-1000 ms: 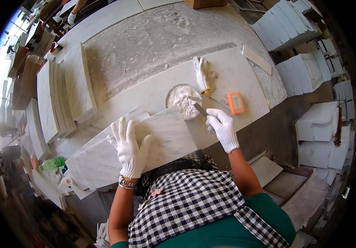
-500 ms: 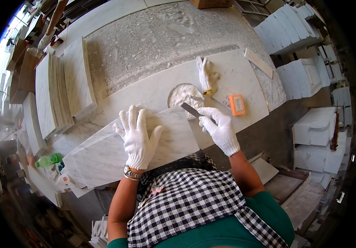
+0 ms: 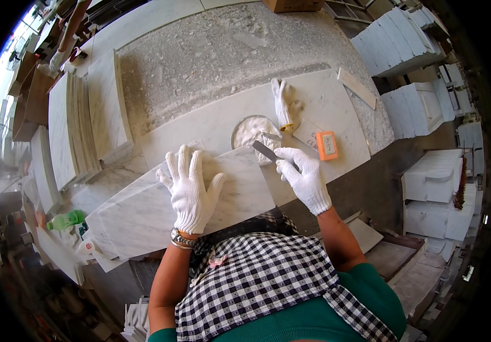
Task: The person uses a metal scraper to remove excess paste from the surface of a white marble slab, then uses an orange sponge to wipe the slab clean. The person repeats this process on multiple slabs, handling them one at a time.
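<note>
My left hand (image 3: 192,188), in a white knitted glove, lies flat with fingers spread on a grey-veined white marble tile (image 3: 234,191). In my gloved right hand (image 3: 306,178) a dark, flat scraper blade (image 3: 265,151) is pinched between thumb and fingers. Its tip points up and left, just over the tile's far right corner. Beyond that corner stands a round tub of white paste (image 3: 251,128), with a flat grey strip (image 3: 271,136) lying in it. The blade overlaps the tub's near side in view; whether they touch I cannot tell.
Right of the tub are a loose white glove (image 3: 282,105) and an orange box (image 3: 326,146) on a pale slab (image 3: 200,126). Marble tiles (image 3: 71,134) stand stacked at left, near a green bottle (image 3: 67,220). White slab stacks (image 3: 399,43) fill the right. Another person's arm (image 3: 74,25) shows top left.
The scraper blade's tip has shifted very slightly to the right. My left hand stays in place on the tile.
</note>
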The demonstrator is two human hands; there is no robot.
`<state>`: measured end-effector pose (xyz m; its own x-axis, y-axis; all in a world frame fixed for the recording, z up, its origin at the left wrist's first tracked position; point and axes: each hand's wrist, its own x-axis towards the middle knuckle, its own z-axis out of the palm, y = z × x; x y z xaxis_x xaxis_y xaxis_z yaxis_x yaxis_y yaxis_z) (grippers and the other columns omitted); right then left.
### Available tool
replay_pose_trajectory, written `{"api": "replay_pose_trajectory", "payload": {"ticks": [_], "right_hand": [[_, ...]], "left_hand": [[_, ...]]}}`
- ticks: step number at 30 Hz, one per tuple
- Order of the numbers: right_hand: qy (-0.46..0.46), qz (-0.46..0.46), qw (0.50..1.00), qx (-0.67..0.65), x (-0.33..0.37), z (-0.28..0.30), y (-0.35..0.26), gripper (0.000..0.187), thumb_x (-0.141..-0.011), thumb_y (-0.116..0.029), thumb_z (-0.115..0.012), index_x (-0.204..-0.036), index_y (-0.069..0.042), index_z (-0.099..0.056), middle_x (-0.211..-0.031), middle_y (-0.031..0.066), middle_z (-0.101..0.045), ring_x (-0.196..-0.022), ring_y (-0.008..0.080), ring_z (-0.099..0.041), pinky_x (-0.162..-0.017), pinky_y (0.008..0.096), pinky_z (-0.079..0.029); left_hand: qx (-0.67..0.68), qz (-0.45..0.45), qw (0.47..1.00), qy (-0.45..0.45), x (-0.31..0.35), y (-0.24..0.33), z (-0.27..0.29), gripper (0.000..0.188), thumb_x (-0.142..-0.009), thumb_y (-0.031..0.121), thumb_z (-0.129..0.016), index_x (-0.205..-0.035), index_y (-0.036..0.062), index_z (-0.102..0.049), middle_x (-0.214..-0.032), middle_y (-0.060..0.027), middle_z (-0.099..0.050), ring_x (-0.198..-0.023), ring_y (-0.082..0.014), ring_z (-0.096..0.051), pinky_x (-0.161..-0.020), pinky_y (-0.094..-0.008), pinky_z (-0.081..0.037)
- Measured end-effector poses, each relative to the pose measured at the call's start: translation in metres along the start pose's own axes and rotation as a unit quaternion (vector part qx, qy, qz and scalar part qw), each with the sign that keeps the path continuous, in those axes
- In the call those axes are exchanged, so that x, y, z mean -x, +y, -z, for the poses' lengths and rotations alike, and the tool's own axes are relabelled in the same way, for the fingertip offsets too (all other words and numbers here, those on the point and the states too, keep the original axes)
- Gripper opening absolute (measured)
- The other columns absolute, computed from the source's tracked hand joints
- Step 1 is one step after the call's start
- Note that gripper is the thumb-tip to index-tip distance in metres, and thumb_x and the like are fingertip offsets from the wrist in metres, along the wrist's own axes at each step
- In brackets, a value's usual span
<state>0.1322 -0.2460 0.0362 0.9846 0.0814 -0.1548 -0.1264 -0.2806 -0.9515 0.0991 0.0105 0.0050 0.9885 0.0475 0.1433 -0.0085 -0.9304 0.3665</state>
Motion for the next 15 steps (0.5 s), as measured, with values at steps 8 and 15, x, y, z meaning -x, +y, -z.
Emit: {"api": "replay_pose_trajectory", "payload": {"ticks": [8,15], "right_hand": [[0.066,0.02,0.998,-0.012,0.0,0.001,0.004,0.025,-0.098,-0.002,-0.063,-0.122,0.001,-0.069,-0.086,0.0035,-0.069,-0.07,0.0064,-0.06,-0.064,0.0239,-0.051],[0.046,-0.094,0.994,-0.022,0.003,0.007,0.057,0.024,-0.099,-0.008,-0.062,-0.121,0.0,-0.069,-0.083,0.0026,-0.067,-0.065,0.0067,-0.058,-0.06,0.0252,-0.05]], "left_hand": [[-0.006,-0.007,1.0,0.005,-0.001,0.001,0.0,0.071,-0.086,0.04,-0.079,-0.144,0.0091,-0.054,-0.159,-0.0183,-0.042,-0.152,-0.047,-0.027,-0.12,-0.0709,-0.011],[-0.016,-0.013,1.0,-0.008,-0.001,0.006,0.004,0.07,-0.087,0.037,-0.079,-0.145,0.011,-0.051,-0.16,-0.0175,-0.041,-0.151,-0.0473,-0.029,-0.12,-0.0692,-0.014]]}}
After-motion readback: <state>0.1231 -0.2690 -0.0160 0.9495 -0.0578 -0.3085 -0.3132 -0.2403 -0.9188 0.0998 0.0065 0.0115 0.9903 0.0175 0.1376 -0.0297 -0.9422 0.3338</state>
